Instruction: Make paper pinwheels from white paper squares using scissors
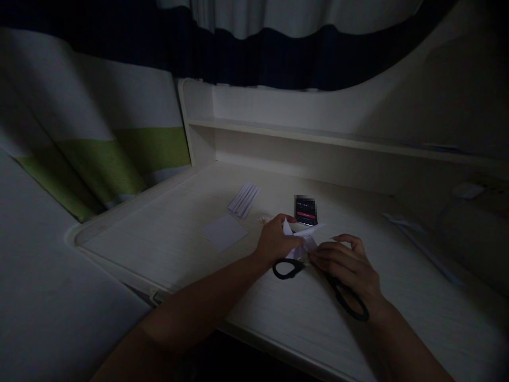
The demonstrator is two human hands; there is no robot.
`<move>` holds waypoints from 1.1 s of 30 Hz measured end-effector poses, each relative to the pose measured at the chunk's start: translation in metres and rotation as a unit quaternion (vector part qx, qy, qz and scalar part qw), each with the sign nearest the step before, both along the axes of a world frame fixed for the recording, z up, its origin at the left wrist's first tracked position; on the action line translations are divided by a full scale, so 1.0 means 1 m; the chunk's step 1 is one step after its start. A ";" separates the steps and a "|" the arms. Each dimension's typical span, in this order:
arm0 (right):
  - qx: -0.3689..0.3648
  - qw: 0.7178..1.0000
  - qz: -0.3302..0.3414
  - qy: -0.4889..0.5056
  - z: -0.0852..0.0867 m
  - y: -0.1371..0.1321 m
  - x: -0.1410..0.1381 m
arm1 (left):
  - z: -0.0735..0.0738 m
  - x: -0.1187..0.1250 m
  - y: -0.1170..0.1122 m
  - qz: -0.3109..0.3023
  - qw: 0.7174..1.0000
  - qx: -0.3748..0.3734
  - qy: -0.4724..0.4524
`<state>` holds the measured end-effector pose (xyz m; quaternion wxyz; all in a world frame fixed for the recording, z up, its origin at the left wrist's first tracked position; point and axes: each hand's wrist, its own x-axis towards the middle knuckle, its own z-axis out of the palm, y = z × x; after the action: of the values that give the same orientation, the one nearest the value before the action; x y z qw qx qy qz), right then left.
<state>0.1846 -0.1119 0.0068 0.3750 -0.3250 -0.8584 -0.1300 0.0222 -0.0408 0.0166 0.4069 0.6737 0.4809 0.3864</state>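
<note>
My left hand (276,239) and my right hand (348,265) meet over a folded white paper piece (304,233) on the pale wooden desk (178,249). Both hands pinch the paper, fingers closed on it. Black-handled scissors (288,269) lie on the desk under the hands, one loop left of my right fingers, the other loop (353,305) under my right wrist. A phone (306,210) with a lit screen lies just beyond the paper.
A flat white paper sheet (225,232) lies left of my hands, with a stack of folded paper strips (243,200) behind it. A shelf (318,135) runs along the desk's back. Striped curtains (99,154) hang at left. A white cable and plug (467,191) sit at far right.
</note>
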 end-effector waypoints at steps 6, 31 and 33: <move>0.118 0.991 -0.016 0.061 -0.011 0.011 -0.003 | -0.006 0.003 0.001 0.018 0.996 -0.030 -0.086; 0.126 0.951 -0.131 0.249 -0.012 0.010 -0.018 | -0.007 0.017 -0.012 0.002 0.946 -0.057 -0.320; 0.122 0.946 -0.123 0.272 -0.013 0.011 -0.017 | -0.006 0.017 -0.012 -0.009 0.946 -0.055 -0.318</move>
<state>0.1673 -0.1007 -0.0064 0.6126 -0.4025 -0.6544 -0.1855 0.0395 -0.0530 0.0110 0.5787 0.4963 0.3410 0.5500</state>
